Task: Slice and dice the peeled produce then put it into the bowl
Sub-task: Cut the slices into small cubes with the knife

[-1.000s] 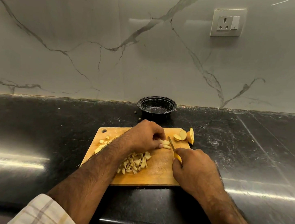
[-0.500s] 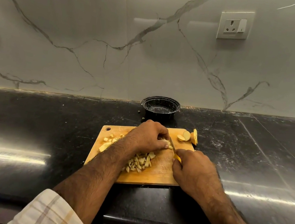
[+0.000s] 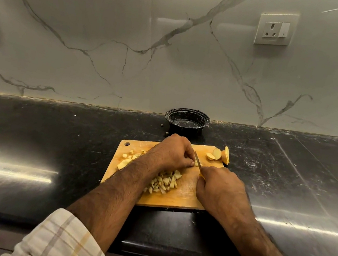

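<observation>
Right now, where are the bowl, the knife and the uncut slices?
bowl point(image 3: 187, 116): head view, back rim.
knife point(image 3: 197, 160): head view, blade between the hands.
uncut slices point(image 3: 217, 154): head view, middle round slice at the board's far right corner.

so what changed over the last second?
Little: the knife has worked leftward along the strip, with the left hand holding it down and the right hand keeping its grip on the handle. Diced pile, slices and bowl unchanged.
</observation>
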`<control>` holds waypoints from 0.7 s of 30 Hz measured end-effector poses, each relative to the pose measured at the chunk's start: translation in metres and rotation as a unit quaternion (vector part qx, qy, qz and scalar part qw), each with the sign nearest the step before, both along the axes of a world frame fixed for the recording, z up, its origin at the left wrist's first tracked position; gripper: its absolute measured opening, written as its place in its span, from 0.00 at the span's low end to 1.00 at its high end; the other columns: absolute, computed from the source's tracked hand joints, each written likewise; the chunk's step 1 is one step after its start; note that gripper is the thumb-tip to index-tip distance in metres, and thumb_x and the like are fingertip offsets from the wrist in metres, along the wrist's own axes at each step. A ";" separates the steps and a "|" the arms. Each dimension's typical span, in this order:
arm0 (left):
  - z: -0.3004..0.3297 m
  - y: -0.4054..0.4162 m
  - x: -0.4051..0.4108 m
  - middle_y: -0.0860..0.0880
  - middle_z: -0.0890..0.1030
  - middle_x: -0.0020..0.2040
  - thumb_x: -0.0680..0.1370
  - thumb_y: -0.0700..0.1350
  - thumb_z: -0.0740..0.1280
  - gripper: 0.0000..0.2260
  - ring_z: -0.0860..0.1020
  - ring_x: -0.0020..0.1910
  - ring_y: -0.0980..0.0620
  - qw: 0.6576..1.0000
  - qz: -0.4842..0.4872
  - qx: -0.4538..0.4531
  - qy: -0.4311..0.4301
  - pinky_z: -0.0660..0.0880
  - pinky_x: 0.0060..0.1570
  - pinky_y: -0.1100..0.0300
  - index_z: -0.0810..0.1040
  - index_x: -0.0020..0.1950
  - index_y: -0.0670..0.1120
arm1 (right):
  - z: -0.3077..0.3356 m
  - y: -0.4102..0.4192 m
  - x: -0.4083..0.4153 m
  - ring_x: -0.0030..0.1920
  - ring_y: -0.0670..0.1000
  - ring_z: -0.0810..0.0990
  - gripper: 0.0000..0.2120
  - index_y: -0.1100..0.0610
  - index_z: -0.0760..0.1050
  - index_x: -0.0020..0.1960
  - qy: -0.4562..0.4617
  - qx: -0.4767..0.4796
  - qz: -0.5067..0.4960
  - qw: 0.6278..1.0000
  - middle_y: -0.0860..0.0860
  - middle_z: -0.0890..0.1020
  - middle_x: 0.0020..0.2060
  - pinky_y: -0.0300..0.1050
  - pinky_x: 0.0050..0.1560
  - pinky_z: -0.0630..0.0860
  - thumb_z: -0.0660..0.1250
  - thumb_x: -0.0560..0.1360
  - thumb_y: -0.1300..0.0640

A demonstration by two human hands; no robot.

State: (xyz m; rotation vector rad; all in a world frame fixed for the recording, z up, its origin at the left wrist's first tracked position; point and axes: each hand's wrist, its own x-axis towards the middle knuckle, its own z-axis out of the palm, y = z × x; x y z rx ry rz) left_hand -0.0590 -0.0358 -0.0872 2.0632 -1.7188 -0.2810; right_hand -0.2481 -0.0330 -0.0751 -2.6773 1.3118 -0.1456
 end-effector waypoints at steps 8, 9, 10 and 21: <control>0.004 -0.002 -0.010 0.54 0.85 0.53 0.79 0.46 0.75 0.07 0.81 0.50 0.55 0.998 -0.006 0.018 -0.068 0.82 0.55 0.57 0.88 0.57 0.48 | 0.007 0.007 0.001 0.50 0.52 0.79 0.10 0.50 0.80 0.58 0.027 0.022 0.002 0.999 0.49 0.80 0.49 0.50 0.50 0.78 0.63 0.80 0.54; 0.004 -0.002 -0.010 0.53 0.85 0.53 0.79 0.46 0.75 0.07 0.81 0.51 0.55 0.997 -0.005 0.019 -0.070 0.82 0.56 0.56 0.88 0.57 0.48 | 0.008 0.009 -0.002 0.49 0.52 0.78 0.10 0.50 0.80 0.58 0.028 0.022 0.006 0.999 0.49 0.79 0.48 0.49 0.50 0.77 0.63 0.80 0.54; 0.004 -0.001 -0.010 0.53 0.86 0.54 0.80 0.46 0.75 0.07 0.81 0.52 0.55 0.997 -0.004 0.021 -0.070 0.82 0.57 0.55 0.88 0.57 0.49 | 0.008 0.012 -0.005 0.48 0.52 0.77 0.09 0.50 0.80 0.58 0.032 0.021 0.011 0.999 0.49 0.78 0.47 0.48 0.49 0.77 0.63 0.80 0.54; 0.002 0.010 0.013 0.59 0.80 0.52 0.77 0.50 0.78 0.10 0.78 0.51 0.58 1.000 -0.003 -0.006 0.000 0.80 0.55 0.58 0.87 0.58 0.52 | 0.013 0.017 -0.008 0.57 0.54 0.79 0.16 0.49 0.76 0.69 -0.012 0.013 0.000 1.000 0.52 0.80 0.59 0.52 0.57 0.80 0.59 0.84 0.49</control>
